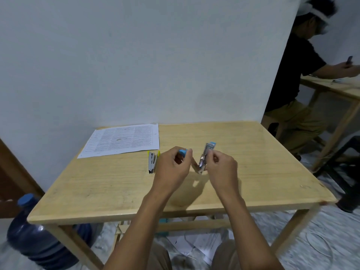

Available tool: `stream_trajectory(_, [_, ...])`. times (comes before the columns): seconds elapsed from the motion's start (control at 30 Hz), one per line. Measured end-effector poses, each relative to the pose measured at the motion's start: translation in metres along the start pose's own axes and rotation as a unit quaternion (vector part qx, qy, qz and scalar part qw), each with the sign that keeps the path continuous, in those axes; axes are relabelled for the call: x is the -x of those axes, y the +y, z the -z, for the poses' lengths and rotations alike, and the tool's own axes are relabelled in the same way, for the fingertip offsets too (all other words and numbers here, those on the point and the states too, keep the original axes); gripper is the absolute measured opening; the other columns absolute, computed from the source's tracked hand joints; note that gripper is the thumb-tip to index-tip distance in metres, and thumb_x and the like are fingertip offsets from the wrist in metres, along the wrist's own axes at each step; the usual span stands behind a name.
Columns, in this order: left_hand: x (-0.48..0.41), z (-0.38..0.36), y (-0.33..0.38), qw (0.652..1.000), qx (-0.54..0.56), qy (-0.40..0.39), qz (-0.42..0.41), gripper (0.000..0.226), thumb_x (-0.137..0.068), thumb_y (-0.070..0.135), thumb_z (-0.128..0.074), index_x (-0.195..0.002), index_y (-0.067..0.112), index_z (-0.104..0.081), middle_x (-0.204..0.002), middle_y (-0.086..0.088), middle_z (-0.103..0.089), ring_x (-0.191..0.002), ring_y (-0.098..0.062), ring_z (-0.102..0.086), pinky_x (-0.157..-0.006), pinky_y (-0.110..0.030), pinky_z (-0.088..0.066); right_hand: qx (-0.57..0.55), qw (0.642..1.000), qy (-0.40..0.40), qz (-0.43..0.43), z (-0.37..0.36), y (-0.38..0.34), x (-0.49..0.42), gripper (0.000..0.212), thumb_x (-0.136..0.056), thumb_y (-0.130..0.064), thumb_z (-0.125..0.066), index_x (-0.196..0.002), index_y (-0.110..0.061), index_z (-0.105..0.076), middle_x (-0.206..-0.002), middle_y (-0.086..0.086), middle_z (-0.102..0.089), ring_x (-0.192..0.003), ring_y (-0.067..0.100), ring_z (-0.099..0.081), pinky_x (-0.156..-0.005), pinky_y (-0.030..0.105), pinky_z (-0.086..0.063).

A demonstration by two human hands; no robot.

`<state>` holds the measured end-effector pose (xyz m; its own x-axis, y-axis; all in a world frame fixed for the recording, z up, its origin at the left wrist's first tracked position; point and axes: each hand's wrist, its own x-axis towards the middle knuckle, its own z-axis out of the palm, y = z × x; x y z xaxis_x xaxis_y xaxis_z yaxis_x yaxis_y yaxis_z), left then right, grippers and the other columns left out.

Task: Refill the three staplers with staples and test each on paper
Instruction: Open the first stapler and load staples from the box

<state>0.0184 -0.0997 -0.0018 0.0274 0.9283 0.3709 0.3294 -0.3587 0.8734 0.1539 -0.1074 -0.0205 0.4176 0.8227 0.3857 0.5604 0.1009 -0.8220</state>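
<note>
A: From where does the one view look?
B: From the person's head, forward and down onto the worktop (253, 172), quite near, facing the wall (136, 55).
A: Is it wide?
B: Yes, the floor (321, 240) shows too

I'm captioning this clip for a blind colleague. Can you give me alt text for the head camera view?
Two bare hands hold a blue stapler swung open above a wooden table, left hand on its blue end, right hand on the metal part. A yellow stapler lies beside printed paper.
</note>
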Motion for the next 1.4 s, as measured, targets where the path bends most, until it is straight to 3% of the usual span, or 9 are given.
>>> stream_trajectory(0.1, [0.008,0.007,-0.002,0.999,0.027,-0.028,0.024,0.013,-0.091,0.024,-0.063,-0.084,0.022,-0.074,-0.063,0.009,-0.065,-0.053,-0.004,-0.049,-0.053,-0.02,-0.042,-0.056,0.996,0.038,-0.061,0.008,0.005,-0.007,0.041,-0.1,-0.025,-0.052,-0.064,-0.008,-0.063,-0.053,0.005,-0.065,-0.053,0.024,-0.065,-0.043,0.034,-0.039])
stream_trajectory(0.17, [0.012,0.014,-0.002,0.99,0.073,-0.091,0.085,0.015,-0.093,0.018,-0.061,-0.104,0.017,-0.071,-0.068,0.003,-0.068,-0.055,-0.007,-0.056,-0.057,-0.022,-0.05,-0.121,0.985,0.036,-0.114,0.012,0.001,-0.011,0.04,-0.1,-0.022,-0.051,-0.064,-0.008,-0.064,-0.058,0.002,-0.069,-0.053,0.015,-0.069,-0.046,0.026,-0.038])
stream_trajectory(0.33, [0.023,0.015,0.003,0.907,0.214,-0.275,0.236,0.024,-0.094,0.02,-0.058,-0.114,0.006,-0.06,-0.079,-0.012,-0.071,-0.066,-0.024,-0.063,-0.065,-0.032,-0.054,-0.229,0.953,-0.054,-0.188,0.02,-0.009,-0.003,0.028,-0.097,-0.027,-0.056,-0.081,-0.017,-0.076,-0.081,-0.004,-0.078,-0.077,0.013,-0.074,-0.075,0.029,-0.05])
stream_trajectory(0.47, [0.023,0.003,0.005,0.838,0.372,-0.265,0.301,0.038,-0.102,0.04,-0.041,-0.111,0.008,-0.059,-0.066,-0.01,-0.054,-0.046,-0.02,-0.049,-0.052,-0.029,-0.044,-0.244,0.942,-0.151,-0.173,0.016,-0.02,0.011,0.027,-0.096,-0.032,-0.059,-0.084,-0.017,-0.078,-0.08,-0.002,-0.078,-0.079,0.009,-0.071,-0.078,0.028,-0.052])
stream_trajectory(0.63, [0.026,-0.008,0.001,0.789,0.478,-0.204,0.326,0.03,-0.102,0.034,-0.039,-0.088,0.012,-0.052,-0.056,-0.001,-0.038,-0.034,-0.009,-0.03,-0.039,-0.021,-0.026,-0.213,0.967,-0.086,-0.113,-0.001,-0.019,0.022,0.012,-0.096,-0.023,-0.06,-0.099,-0.029,-0.07,-0.086,-0.007,-0.073,-0.079,0.008,-0.068,-0.072,0.019,-0.052])
stream_trajectory(0.73, [0.028,-0.009,-0.002,0.779,0.502,-0.194,0.322,0.029,-0.102,0.034,-0.039,-0.096,0.01,-0.054,-0.055,0.0,-0.038,-0.034,-0.007,-0.031,-0.038,-0.02,-0.027,-0.145,0.988,-0.044,-0.031,-0.002,-0.014,0.028,0.019,-0.096,-0.029,-0.058,-0.106,-0.044,-0.063,-0.094,-0.017,-0.068,-0.089,-0.003,-0.064,-0.078,0.022,-0.051])
stream_trajectory(0.87, [0.029,-0.011,-0.001,0.78,0.509,-0.178,0.318,0.04,-0.102,0.034,-0.039,-0.104,0.007,-0.068,-0.053,0.0,-0.036,-0.033,-0.007,-0.03,-0.036,-0.019,-0.027,-0.091,0.993,-0.062,0.039,-0.003,-0.013,0.033,0.024,-0.092,-0.046,-0.053,-0.115,-0.048,-0.058,-0.098,-0.022,-0.062,-0.079,0.014,-0.07,-0.065,0.044,-0.059])
stream_trajectory(1.23, [0.027,-0.013,-0.005,0.794,0.499,-0.142,0.317,0.044,-0.101,0.035,-0.042,-0.084,0.012,-0.075,-0.054,0.0,-0.035,-0.031,-0.006,-0.031,-0.033,-0.019,-0.028,0.032,0.99,-0.089,0.106,0.003,-0.018,0.028,0.011,-0.094,-0.034,-0.055,-0.103,-0.036,-0.062,-0.1,-0.019,-0.062,-0.088,0.004,-0.06,-0.074,0.036,-0.053])
stream_trajectory(1.4, [0.025,-0.012,-0.004,0.794,0.493,-0.115,0.336,0.037,-0.103,0.035,-0.042,-0.103,0.005,-0.063,-0.054,0.0,-0.034,-0.032,-0.006,-0.03,-0.033,-0.019,-0.027,0.009,0.99,-0.076,0.121,-0.001,-0.016,0.036,0.005,-0.094,-0.036,-0.055,-0.097,-0.036,-0.059,-0.096,-0.018,-0.061,-0.078,0.005,-0.064,-0.067,0.037,-0.055])
